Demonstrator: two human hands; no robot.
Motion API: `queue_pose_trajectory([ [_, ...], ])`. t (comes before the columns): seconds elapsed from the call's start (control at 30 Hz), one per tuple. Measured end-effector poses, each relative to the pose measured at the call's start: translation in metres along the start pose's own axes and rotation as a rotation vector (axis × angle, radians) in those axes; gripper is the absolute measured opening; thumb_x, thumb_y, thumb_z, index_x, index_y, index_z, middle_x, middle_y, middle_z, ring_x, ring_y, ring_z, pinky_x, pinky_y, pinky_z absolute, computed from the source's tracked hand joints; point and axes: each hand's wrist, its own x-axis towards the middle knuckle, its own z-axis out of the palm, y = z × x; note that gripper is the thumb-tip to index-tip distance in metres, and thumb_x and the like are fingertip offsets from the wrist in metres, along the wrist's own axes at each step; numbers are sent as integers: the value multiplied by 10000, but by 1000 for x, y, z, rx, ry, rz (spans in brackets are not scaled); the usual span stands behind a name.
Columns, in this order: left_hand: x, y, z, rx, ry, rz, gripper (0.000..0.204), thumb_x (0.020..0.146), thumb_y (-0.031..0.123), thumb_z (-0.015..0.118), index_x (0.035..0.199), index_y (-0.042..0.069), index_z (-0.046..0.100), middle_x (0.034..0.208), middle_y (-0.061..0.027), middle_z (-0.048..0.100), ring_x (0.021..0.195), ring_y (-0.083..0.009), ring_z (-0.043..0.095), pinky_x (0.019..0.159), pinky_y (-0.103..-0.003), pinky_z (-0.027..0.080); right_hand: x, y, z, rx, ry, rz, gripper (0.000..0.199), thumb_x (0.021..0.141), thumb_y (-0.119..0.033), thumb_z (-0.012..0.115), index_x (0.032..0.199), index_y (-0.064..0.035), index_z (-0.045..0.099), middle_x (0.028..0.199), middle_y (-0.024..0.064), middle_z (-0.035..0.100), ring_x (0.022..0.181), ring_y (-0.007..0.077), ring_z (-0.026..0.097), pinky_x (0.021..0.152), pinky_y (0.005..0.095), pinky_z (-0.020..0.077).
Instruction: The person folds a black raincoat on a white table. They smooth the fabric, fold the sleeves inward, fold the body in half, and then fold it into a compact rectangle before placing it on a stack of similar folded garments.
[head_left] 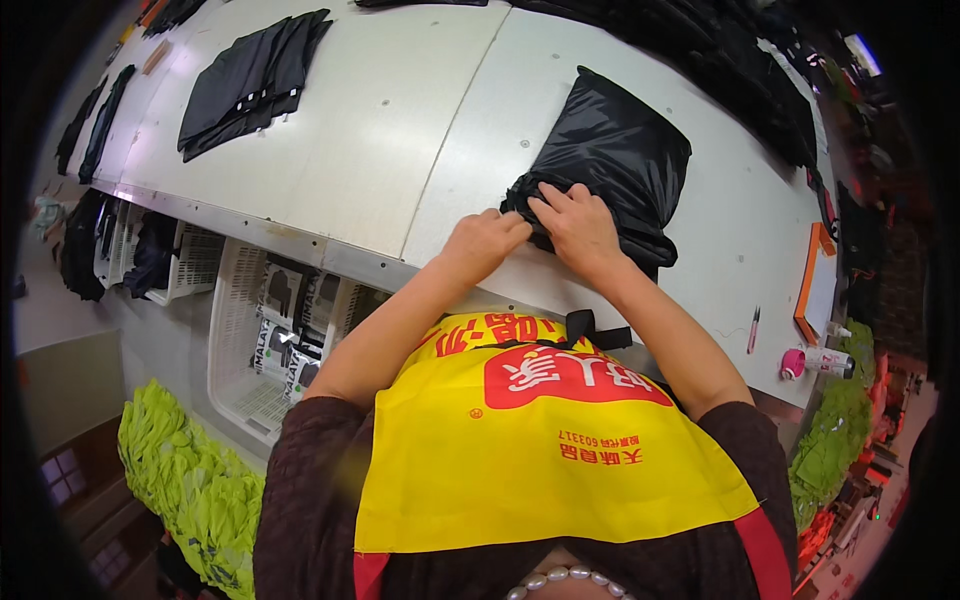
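Note:
A shiny black folded garment (620,145) lies on the white table before me, tilted, its near edge bunched and wrinkled. My left hand (485,243) is closed at the garment's near left corner, its fingertips pinching the gathered edge. Right beside it, my right hand (580,230) grips the same bunched edge with bent fingers from above. The thumbs are mostly hidden, and the two hands nearly touch.
On the white table (330,150) lies a stack of black garments (255,80) at the far left, with a black pile (720,70) at the far right. Nearer right are a pink-handled tool (754,330) and an orange-edged box (812,285). Below the front edge stands a white basket (228,350) of packages.

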Motion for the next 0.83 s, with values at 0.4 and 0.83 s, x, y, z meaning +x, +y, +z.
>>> queue_pose_trajectory([
  [0.4,4,-22,8,-401,130,-323,154,727,9,649,867,52,600,939,-92,588,797,-260,605,662,-344,496,1,1,-8,54,-70,19,474,703,-79,625,1171,-111,555,1031,23,570,897,200,502,710,341,402],
  [0.83,3,-39,-1,-558,75,-140,296,691,140,748,942,77,604,1137,-139,552,1053,-295,534,861,-345,461,8,0,4,67,-31,54,414,696,-305,697,1068,-143,618,1053,34,576,953,238,504,772,399,389],
])
